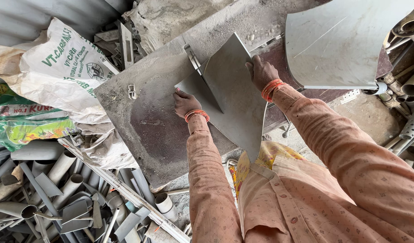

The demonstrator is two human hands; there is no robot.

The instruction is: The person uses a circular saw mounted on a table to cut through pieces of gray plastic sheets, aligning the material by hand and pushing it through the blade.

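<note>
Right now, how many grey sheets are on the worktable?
2. One sheet lies under both hands, left hand and right hand; another sheet lies at the table's far right. Others may be hidden.
</note>
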